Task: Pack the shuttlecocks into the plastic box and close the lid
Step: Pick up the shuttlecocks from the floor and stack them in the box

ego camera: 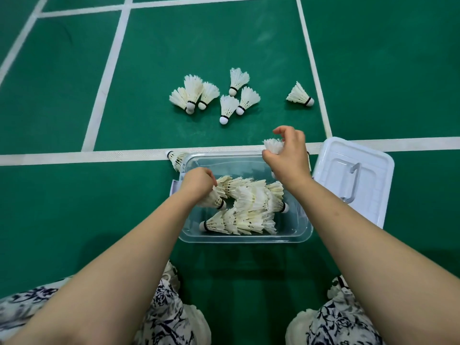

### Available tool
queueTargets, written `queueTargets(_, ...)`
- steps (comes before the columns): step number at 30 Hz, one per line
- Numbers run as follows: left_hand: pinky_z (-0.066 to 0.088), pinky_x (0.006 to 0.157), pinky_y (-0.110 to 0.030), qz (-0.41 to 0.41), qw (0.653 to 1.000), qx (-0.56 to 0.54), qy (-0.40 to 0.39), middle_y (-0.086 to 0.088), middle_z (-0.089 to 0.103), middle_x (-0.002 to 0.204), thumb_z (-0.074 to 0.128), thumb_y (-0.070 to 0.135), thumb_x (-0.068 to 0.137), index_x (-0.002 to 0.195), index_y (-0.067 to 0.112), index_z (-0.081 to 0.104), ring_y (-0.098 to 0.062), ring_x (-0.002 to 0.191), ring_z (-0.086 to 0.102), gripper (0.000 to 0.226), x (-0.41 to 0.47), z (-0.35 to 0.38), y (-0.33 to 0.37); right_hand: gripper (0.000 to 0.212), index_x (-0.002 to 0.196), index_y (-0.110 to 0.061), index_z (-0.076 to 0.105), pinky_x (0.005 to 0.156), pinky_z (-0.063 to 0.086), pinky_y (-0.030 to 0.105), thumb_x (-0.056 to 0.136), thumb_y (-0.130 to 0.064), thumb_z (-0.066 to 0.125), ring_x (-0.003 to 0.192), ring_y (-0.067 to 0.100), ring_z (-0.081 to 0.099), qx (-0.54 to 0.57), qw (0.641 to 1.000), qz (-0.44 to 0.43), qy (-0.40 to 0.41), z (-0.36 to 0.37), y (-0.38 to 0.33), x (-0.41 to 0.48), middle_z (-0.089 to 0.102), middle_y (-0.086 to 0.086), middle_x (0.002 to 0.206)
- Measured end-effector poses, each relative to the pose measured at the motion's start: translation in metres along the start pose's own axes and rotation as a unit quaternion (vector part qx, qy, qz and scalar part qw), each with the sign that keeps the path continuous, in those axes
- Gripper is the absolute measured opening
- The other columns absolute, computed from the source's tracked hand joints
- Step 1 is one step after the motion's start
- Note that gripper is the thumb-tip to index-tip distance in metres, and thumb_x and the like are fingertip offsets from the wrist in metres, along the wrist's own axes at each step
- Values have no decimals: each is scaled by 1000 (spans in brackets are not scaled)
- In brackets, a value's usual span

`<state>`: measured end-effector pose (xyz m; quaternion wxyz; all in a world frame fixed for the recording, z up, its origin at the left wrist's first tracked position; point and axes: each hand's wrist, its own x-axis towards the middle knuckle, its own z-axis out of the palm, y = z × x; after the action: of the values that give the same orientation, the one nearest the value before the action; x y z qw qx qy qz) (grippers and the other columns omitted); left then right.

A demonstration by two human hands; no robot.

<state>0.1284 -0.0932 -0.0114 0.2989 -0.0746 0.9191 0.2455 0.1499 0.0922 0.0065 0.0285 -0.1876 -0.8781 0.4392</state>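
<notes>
Lower centre, a clear rectangular plastic box [245,239] holds piled white feather shuttlecocks [251,207]. At its left edge the left hand [198,181] grips one shuttlecock [214,199]. Over its far right corner, the right hand [288,155] pinches a second shuttlecock [273,145]. The translucent white lid [368,175] lies to the right, and loose shuttlecocks [227,107] lie farther up.

The floor [224,33] was green, like a sports court. White lines [107,78] ran across it. Some went far away and one went from side to side. At the bottom were two legs in white cloth [166,305] with dark blue swirly marks. White shoes [198,322] showed between them.
</notes>
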Motion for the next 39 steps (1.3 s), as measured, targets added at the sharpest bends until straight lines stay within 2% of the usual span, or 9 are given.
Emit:
queueTargets(5, 32, 50, -26, -24, 993, -112, 12, -8, 52, 62, 29, -8, 83, 62, 14, 56, -22, 56, 45, 41, 10, -1, 1, 44, 122, -14, 48, 85, 29, 17, 80, -12, 61, 113, 18, 45, 0, 1000, -4, -7, 1, -1, -4, 40, 6, 129)
queueTargets(8, 28, 39, -18, -49, 985, -162, -9, -6, 45, 54, 28, -10, 83, 60, 15, 54, -17, 44, 37, 43, 6, 16, 1, 45, 122, -14, 48, 85, 30, 18, 80, -13, 61, 110, 17, 46, 1, 1000, -3, -9, -1, -1, -5, 40, 7, 129)
queueTargets(11, 34, 36, -15, -89, 957, -272, -41, -8, 43, 58, 24, -11, 80, 64, 13, 57, -17, 45, 36, 44, 2, 40, -6, 45, 123, -15, 46, 78, 30, 18, 80, -13, 61, 95, 11, 42, -3, 1000, 4, -17, -4, 1, -6, 39, 6, 130)
queueTargets(16, 37, 64, -39, -158, 891, -424, -29, -12, 49, 71, 25, -7, 76, 49, 17, 62, -23, 62, 43, 51, 11, 55, -16, 46, 124, -17, 45, 76, 33, 21, 80, -14, 61, 90, 11, 41, -11, 1000, 14, -19, -7, 8, -4, 38, 5, 130)
queueTargets(20, 41, 47, -25, -135, 856, -499, -20, -11, 53, 68, 26, -15, 83, 66, 7, 54, -20, 55, 46, 39, 10, 44, -5, 47, 124, -16, 46, 77, 33, 22, 79, -15, 61, 91, 13, 43, -12, 1000, 12, -25, -3, 8, -4, 38, 4, 130)
queueTargets(29, 38, 57, -30, -101, 853, -505, -78, -8, 60, 80, 28, -11, 89, 79, 12, 59, -20, 60, 49, 40, -5, 64, 2, 58, 131, -18, 40, 83, 33, 20, 78, -12, 63, 107, 18, 47, -20, 999, -15, -26, 3, 6, -7, 35, 6, 134)
queueTargets(32, 42, 60, -30, -62, 905, -418, -50, -5, 59, 97, 42, 4, 95, 104, 15, 56, -17, 70, 51, 20, -1, 53, -5, 65, 134, -22, 36, 84, 34, 22, 76, -12, 63, 114, 18, 47, -28, 998, -26, -40, 6, 5, -11, 34, 4, 137)
queueTargets(34, 48, 69, -34, -19, 939, -343, -14, -3, 57, 107, 50, 15, 95, 121, 16, 49, -16, 76, 55, 26, -2, 45, -8, 69, 137, -25, 33, 85, 34, 23, 76, -14, 64, 118, 17, 45, -24, 998, -34, -52, 9, 2, -14, 33, 3, 139)
queueTargets(39, 48, 81, -35, 60, 942, -326, 54, -2, 60, 101, 49, 27, 95, 113, 16, 55, -12, 75, 59, 22, -11, 32, -6, 84, 143, -28, 24, 91, 35, 25, 75, -16, 71, 120, 17, 45, -19, 993, -65, -101, 19, -7, -21, 31, 2, 142)
